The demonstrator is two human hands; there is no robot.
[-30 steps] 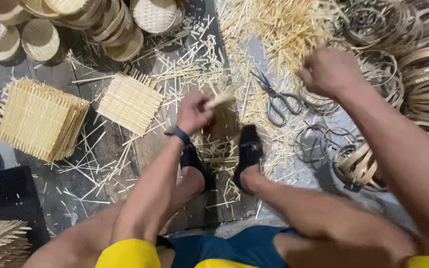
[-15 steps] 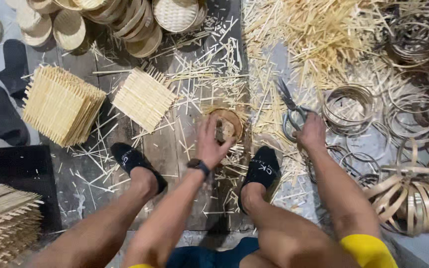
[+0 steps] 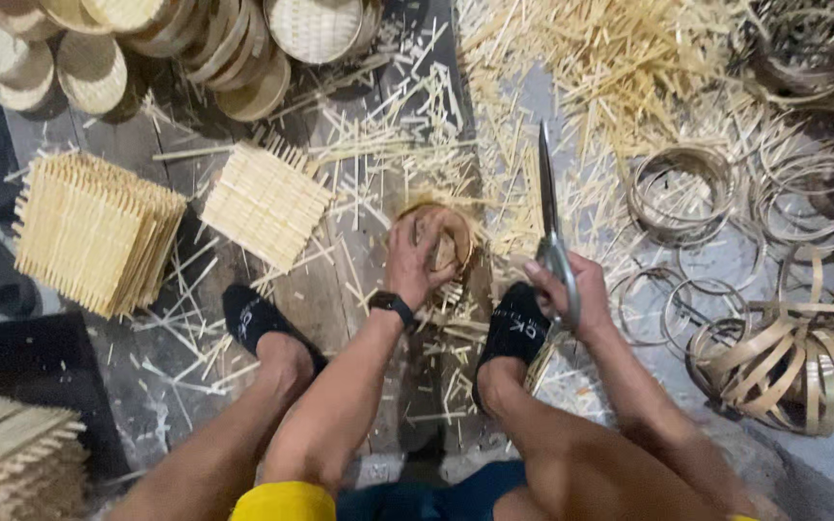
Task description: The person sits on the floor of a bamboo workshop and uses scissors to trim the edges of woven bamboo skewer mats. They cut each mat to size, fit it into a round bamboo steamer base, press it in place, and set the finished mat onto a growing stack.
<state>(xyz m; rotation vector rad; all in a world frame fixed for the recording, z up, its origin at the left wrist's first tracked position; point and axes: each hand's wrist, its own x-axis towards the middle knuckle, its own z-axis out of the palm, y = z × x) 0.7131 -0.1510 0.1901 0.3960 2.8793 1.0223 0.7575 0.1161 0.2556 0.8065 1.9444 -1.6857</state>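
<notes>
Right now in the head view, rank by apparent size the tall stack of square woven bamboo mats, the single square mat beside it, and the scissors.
1. Tall stack of square woven bamboo mats
2. Single square woven mat
3. Metal scissors, in the right hand; long but thin

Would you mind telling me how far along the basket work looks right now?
Done: finished round baskets are stacked at the top. In hand: the left hand presses a round woven piece down while the right hand holds scissors. Left: a stack of square mats and loose rings lie unused.

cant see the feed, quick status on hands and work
Left hand pressing round woven basket to floor. Right hand gripping scissors, blades shut, pointing away. Loose bamboo offcuts all around.
</notes>
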